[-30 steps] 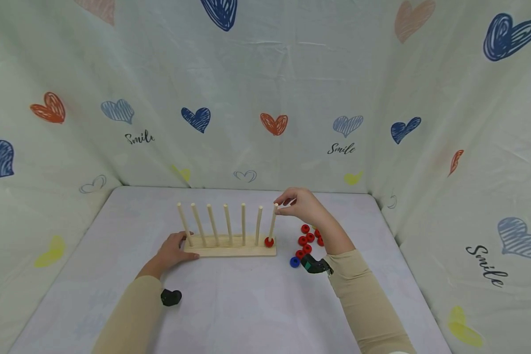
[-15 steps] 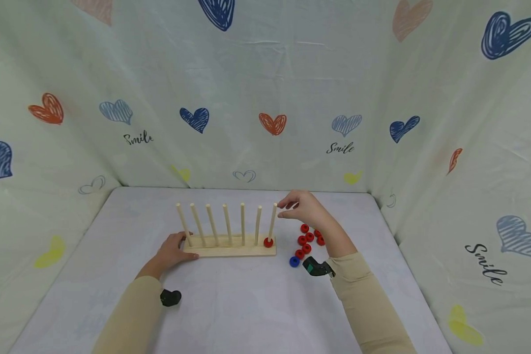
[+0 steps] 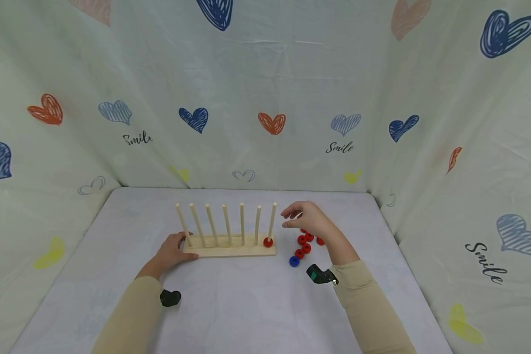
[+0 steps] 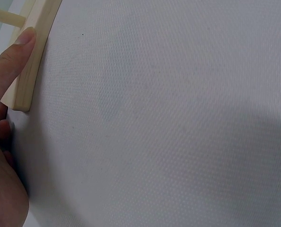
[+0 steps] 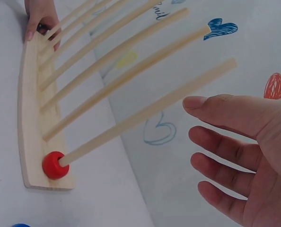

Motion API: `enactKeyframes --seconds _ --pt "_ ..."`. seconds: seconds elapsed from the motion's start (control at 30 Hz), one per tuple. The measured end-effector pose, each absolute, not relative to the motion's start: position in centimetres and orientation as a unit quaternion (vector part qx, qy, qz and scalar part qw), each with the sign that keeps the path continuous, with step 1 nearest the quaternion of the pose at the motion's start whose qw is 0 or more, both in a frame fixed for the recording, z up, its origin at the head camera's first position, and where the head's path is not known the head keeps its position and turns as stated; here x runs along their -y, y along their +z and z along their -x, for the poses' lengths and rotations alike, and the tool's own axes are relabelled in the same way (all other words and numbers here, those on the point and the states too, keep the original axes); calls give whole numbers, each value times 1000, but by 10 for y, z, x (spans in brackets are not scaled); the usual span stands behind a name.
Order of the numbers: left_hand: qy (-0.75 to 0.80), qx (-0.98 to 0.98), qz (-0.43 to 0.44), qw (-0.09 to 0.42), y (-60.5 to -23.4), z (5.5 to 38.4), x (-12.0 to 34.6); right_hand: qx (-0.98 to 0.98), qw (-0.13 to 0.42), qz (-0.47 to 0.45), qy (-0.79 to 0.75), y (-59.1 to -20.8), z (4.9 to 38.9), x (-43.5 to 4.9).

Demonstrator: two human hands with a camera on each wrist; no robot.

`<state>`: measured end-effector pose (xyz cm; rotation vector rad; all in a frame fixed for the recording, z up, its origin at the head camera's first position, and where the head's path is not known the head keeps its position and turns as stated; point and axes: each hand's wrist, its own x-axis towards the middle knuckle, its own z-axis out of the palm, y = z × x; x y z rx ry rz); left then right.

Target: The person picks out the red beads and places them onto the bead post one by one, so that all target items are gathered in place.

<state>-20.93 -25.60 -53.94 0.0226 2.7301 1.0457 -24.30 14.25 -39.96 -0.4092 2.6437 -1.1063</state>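
A wooden peg rack (image 3: 230, 252) with a row of several upright pegs stands in the middle of the table. One red bead (image 5: 55, 165) sits at the foot of its rightmost peg. My left hand (image 3: 172, 250) grips the rack's left end, the thumb (image 4: 18, 53) on the front side and the other fingers behind, mostly hidden. To the right of the last peg, my right hand (image 3: 310, 219) hovers with nothing in it. Its fingers are apart and loosely bent in the right wrist view.
Several loose red beads (image 3: 302, 240) lie on the table (image 3: 239, 305) right of the rack, partly behind the right hand. A blue bead (image 3: 294, 261) is at their near end. A cloth (image 3: 230, 78) printed with hearts hangs around the table.
My right hand has come off the top of the rightmost peg, moving right and down towards the loose beads. The left hand and the rack stay in place.
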Motion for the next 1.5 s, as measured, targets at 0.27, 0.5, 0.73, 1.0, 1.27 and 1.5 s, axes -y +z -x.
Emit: enactKeyframes --seconds 0.27,0.5,0.73,1.0,1.27,1.5 --pt "355 -929 -12 107 -542 211 258 -899 132 130 -397 -414 238 -147" --pt "357 -928 -18 102 -548 213 261 -895 140 115 -407 -430 235 -151" --pt "357 -929 -14 102 -551 214 262 -895 149 90 -411 -445 230 -157" --pt "364 -925 -13 105 -547 212 260 -892 160 79 -415 -461 226 -166" --pt "353 -930 -14 103 -542 210 257 -896 169 63 -405 -470 224 -169" --pt "352 -931 -12 102 -542 209 257 -898 174 62 -400 -480 224 -174"
